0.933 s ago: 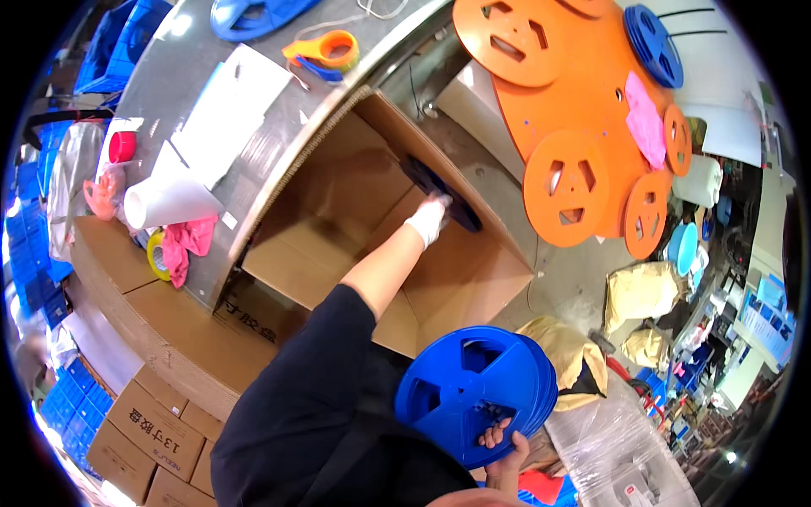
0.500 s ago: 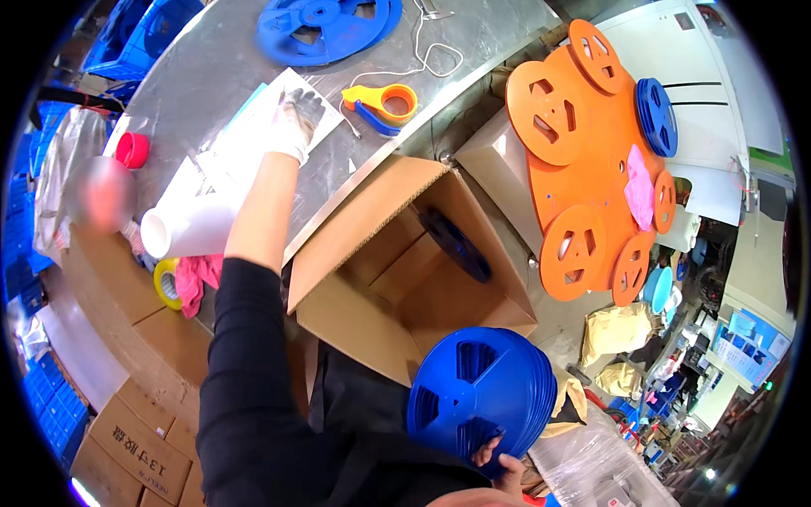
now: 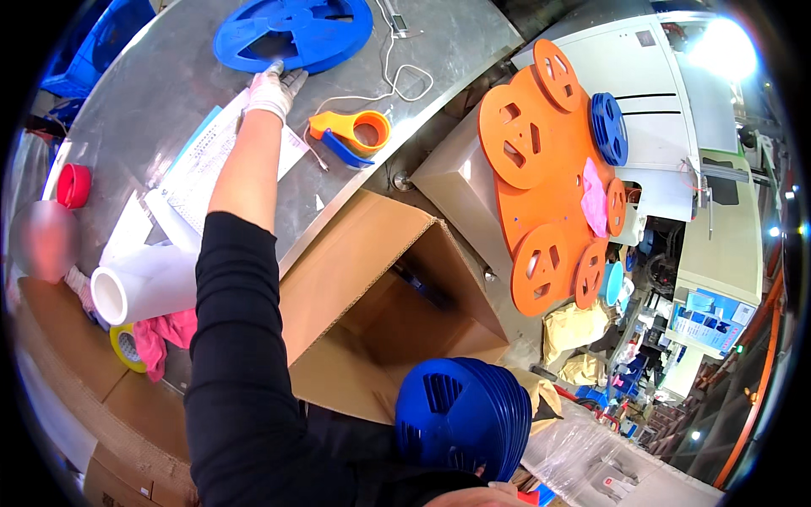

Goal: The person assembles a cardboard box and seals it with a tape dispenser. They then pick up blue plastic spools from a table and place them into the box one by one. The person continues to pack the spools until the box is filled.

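My left hand, in a white glove with grey fingertips, stretches across the metal table. Its spread fingers meet the near rim of a blue plastic reel lying flat with another beneath it. At the bottom, my right hand holds a thick stack of blue reels against my body; most of that hand is hidden. An open cardboard box stands between my arms, with a dark reel dimly visible inside. Printed papers lie under my left wrist.
An orange tape dispenser and a white cable lie by the table edge. A white roll, pink cloth and red tape roll sit left. An orange rack stands right. Another person's blurred head is far left.
My left hand has moved from the papers to the rim of the blue reel on the table. My view has shifted, and the stack under my right hand appears lower and tilted.
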Tool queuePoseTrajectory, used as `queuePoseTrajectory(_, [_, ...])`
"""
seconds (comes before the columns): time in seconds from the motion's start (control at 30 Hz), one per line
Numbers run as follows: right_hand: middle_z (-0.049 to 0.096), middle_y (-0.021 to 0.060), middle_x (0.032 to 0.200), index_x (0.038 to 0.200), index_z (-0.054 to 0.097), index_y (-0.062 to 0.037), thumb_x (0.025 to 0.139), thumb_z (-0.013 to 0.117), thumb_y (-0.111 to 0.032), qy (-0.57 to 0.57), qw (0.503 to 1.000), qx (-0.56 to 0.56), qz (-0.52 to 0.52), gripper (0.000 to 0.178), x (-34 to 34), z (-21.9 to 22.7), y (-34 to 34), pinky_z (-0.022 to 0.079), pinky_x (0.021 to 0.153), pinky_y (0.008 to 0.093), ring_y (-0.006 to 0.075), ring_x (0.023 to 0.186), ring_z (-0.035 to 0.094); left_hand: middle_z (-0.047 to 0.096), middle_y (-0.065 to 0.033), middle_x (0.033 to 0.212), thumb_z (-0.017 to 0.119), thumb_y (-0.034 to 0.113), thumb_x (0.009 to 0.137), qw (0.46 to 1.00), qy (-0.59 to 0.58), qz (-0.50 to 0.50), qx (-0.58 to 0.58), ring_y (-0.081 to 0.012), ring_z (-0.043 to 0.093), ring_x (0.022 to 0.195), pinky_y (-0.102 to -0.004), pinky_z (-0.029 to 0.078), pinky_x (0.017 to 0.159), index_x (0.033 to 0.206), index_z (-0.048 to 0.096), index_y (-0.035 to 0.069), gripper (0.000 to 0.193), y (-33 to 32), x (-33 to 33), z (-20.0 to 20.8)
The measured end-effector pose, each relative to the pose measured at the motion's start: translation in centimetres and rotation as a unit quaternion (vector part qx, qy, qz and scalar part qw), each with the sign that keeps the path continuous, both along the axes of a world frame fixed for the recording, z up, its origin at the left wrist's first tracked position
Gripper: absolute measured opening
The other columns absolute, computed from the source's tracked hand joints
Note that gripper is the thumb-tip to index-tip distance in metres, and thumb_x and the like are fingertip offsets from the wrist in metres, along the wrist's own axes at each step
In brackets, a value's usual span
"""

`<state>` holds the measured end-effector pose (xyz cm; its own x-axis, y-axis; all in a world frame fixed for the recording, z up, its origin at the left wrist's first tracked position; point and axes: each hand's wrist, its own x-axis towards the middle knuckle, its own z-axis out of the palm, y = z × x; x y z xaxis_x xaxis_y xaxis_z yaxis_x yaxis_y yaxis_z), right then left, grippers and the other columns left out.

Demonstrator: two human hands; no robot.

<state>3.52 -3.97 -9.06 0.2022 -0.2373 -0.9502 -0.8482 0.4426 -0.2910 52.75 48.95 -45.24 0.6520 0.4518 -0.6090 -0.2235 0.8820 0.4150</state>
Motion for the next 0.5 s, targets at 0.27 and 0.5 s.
queuePoseTrajectory(0.27, [0.055, 0.0056, 0.074, 0.103, 0.053, -0.0031, 0.072, 0.063, -0.021, -0.136, 0.986, -0.003, 0.096, 0.037, -0.2, 4.2, 2.1, 0.045, 0.070, 0.0339, 0.0191, 0.070, 0.054, 0.051, -0.0094, 0.108, 0.054, 0.003, 0.092, 0.982, -0.100, -0.086, 0.132, -0.0296, 0.058, 0.106, -0.0532, 0.053, 0.091, 0.122, 0.045, 0.004, 0.032, -5.3, -18.7, 12.7])
queuePoseTrajectory(0.5, [0.055, 0.0058, 0.070, 0.100, 0.055, -0.0007, 0.081, 0.067, -0.021, -0.308, 0.915, -0.038, 0.257, 0.030, 4.4, 7.2, 5.0, 0.040, 0.055, 0.0254, 0.0127, 0.057, 0.050, 0.062, -0.0188, 0.116, 0.058, 0.007, 0.093, 0.960, -0.169, -0.221, 0.042, -0.0287, 0.066, 0.101, -0.0426, 0.060, 0.082, 0.116, 0.054, 0.007, 0.023, -18.5, -35.1, 31.9])
